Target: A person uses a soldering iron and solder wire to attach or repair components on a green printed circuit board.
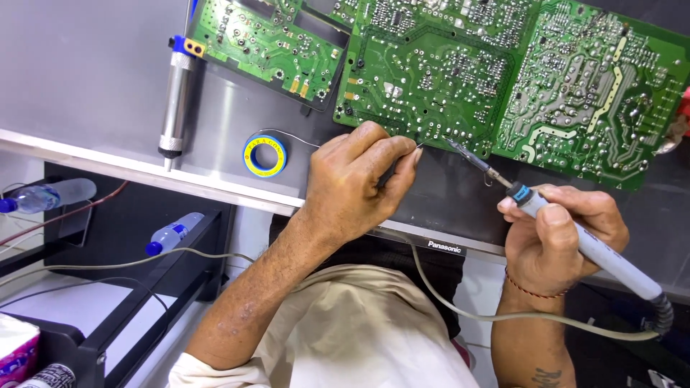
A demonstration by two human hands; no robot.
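- Grey table edge (108,159) runs along the left; one desoldering pump (176,100) and one solder reel (264,155) lie there, well apart.
- Left hand (356,179) pinches solder wire (298,138) at the near edge of the circuit board (431,72).
- Right hand (564,241) is wrapped around one soldering iron (532,205), tip at the board edge.
- Two more boards (273,43) flank it.

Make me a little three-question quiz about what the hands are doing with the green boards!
1. True or false: the right hand holds the soldering iron like a pen.
2. What does the left hand pinch?
A. a screwdriver
B. thin solder wire leading from the yellow and blue spool
C. a bottle
3. Fill in: the silver desoldering pump lies to the ____ of the spool in the picture.

Key
1. True. Its tip points at the lower edge of the large green circuit board.
2. B.
3. Left, on the grey surface.
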